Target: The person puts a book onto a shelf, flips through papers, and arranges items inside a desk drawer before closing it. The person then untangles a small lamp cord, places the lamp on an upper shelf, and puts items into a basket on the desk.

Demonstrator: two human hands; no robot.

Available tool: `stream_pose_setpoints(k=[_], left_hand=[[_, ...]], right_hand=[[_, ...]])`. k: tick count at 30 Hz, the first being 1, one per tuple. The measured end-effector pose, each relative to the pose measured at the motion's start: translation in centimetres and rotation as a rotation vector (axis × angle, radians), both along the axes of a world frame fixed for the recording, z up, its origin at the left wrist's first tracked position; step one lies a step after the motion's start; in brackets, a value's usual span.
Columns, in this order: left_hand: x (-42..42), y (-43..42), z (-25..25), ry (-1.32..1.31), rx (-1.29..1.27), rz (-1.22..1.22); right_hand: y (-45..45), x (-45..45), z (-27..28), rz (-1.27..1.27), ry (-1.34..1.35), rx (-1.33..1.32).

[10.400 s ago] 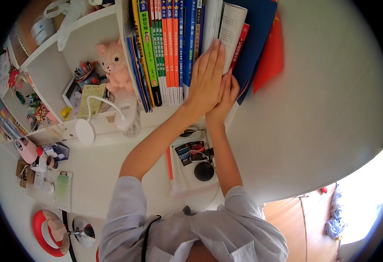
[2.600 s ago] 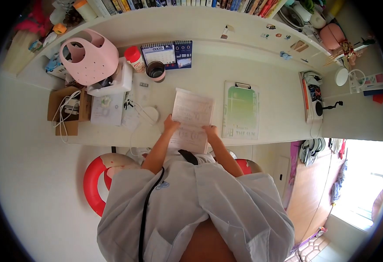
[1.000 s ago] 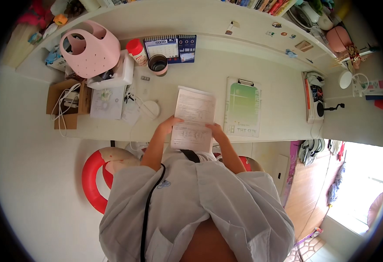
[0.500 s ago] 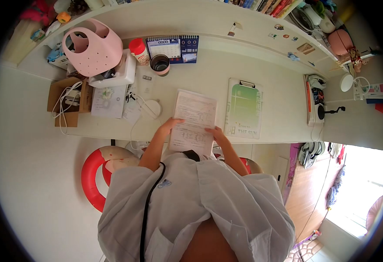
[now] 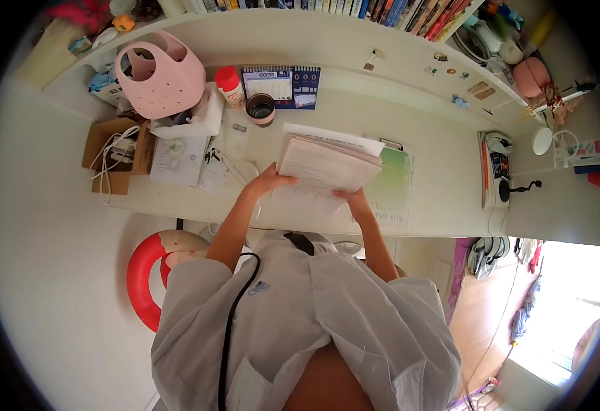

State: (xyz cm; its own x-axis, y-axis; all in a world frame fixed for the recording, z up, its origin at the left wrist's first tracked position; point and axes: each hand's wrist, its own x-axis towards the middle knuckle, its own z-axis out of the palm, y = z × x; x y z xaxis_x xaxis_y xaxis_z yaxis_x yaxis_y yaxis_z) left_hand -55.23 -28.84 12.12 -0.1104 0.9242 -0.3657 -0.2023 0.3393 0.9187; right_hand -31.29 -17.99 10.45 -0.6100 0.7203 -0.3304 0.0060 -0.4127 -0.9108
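Observation:
A stack of printed paper sheets [image 5: 329,163] is held up over the desk, its sheets slightly fanned at the top edge. My left hand [image 5: 270,181] grips the stack's left side, thumb lying on the front. On the lower right side, my right hand [image 5: 356,200] holds it the same way, fingers behind the paper. The lower part of the sheets is smeared by motion. Just right of the stack lies a green and white clipboard [image 5: 394,185], partly covered by the paper.
At the left of the desk [image 5: 444,198] are a pink perforated basket [image 5: 163,82], a cardboard box [image 5: 122,154] with white cables, a red-capped bottle [image 5: 230,88], a dark-mouthed cup [image 5: 261,109] and a desk calendar [image 5: 283,85]. Books and a black stand [image 5: 519,187] are at the right.
The stack has been lifted and tilted, moving up and right over the clipboard's edge. Its sheets have spread at the top. Both hands have moved with it, and the camera view has shifted slightly.

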Motion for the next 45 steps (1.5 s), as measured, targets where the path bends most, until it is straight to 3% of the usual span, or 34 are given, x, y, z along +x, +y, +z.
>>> stream_pose_setpoints(k=[5, 8, 10, 12, 15, 18, 19, 21, 23, 24, 26, 28, 31, 33, 34, 36, 38, 41, 43, 45], left_hand=[[0.0, -0.5, -0.1, 0.108, 0.027, 0.081], [0.2, -1.9, -2.9, 0.231, -0.043, 0.096], [-0.2, -2.0, -4.8, -0.099, 0.318, -0.123], [0.1, -1.9, -5.4, -0.215, 0.450, -0.152], [0.0, -1.6, -4.7, -0.002, 0.281, -0.183], [0.5, -2.0, -5.0, -0.144, 0.234, -0.063], [0.8, -2.2, -5.0, 0.030, 0.251, -0.074], [0.8, -2.2, -7.3, 0.234, 0.155, -0.114], [2.3, -2.9, -2.3, 0.232, 0.108, 0.001], [2.8, -3.1, -0.5, 0.217, 0.054, 0.093], [2.5, -3.3, -0.7, 0.243, 0.023, 0.164], [2.0, -3.1, 0.3, 0.217, 0.031, 0.020], [2.2, -3.6, -0.1, 0.270, -0.056, -0.005], [2.4, -3.6, -6.5, 0.141, -0.007, 0.110], [3.0, -3.6, -4.4, 0.123, 0.030, 0.160], [2.2, -3.2, -5.0, 0.172, 0.093, 0.108], [1.4, -3.0, -6.2, 0.215, 0.132, 0.059], [0.1, -2.4, -12.6, 0.349, 0.088, 0.027], [0.1, -2.1, -16.5, 0.431, 0.128, 0.040], [0.1, -1.4, -19.0, 0.461, -0.004, 0.137]], right_hand=[[-0.2, 0.3, -0.3, -0.008, -0.106, 0.210], [-0.9, 1.3, -1.6, 0.124, -0.307, 0.415], [-0.4, 1.9, -2.7, 0.350, -0.055, 0.547], [0.0, 1.5, -3.9, 0.356, -0.006, 0.436], [0.9, 1.6, -3.0, 0.339, 0.063, 0.221], [0.2, 2.2, -0.9, 0.217, 0.111, -0.120], [-0.2, 2.5, -0.2, 0.261, 0.088, 0.356], [-0.2, 2.7, -1.1, 0.310, 0.084, 0.846], [1.3, 2.4, -6.1, 0.346, -0.300, 0.903], [1.6, 1.9, -5.6, 0.360, -0.289, 0.912], [1.2, 1.6, -3.3, 0.251, -0.266, 0.528], [1.0, 1.4, -2.6, 0.256, -0.238, 0.519], [0.6, 1.9, -4.4, 0.234, -0.225, 0.569], [0.5, 2.2, -5.7, 0.277, -0.244, 0.477], [1.2, 2.5, -9.0, 0.232, -0.185, 0.698], [2.0, 1.9, -7.9, 0.251, -0.170, 0.491], [1.5, 1.3, -4.4, 0.244, -0.148, 0.543], [1.3, 1.3, -4.5, 0.281, -0.204, 0.439], [0.9, 0.9, -6.1, 0.199, -0.218, 0.516], [0.8, 0.7, -5.1, 0.167, -0.219, 0.482]])
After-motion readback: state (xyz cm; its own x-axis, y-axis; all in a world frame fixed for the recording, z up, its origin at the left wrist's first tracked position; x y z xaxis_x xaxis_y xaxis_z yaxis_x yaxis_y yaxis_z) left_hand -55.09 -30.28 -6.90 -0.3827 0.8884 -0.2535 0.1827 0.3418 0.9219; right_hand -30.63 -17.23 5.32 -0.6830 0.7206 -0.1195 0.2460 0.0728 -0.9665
